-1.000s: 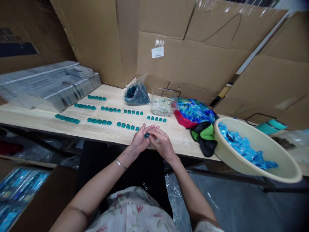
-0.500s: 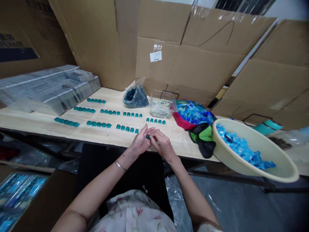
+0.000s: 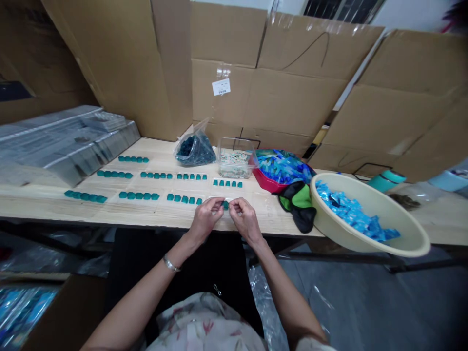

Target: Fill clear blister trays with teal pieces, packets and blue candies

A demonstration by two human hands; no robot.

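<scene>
Pinching near the centre of the frame, the left hand [image 3: 204, 218] and the right hand [image 3: 246, 220] meet over the near part of the desk [image 3: 120, 214], a small green piece [image 3: 225, 205] between their fingertips. From where I stand, each grip looks closed on that piece, the left at its left side and the right at its right. Across the desk to the left of the hands lie rows of green pieces [image 3: 185, 199], with one short row just above the hands. Farther up, around the middle of the frame, a plastic bag [image 3: 199, 155] of dark pieces [image 3: 186, 146] stands beside a clear box [image 3: 234, 171]. Right of that box sits a red bowl [image 3: 266, 183] heaped with blue strips [image 3: 281, 166]; below it, a black and green cloth [image 3: 302, 200] lies against a large cream basin [image 3: 340, 232] holding blue packets [image 3: 354, 214]. A stack of clear plastic [image 3: 91, 141] fills the left side, and a teal bottle [image 3: 385, 180] shows toward the right
</scene>
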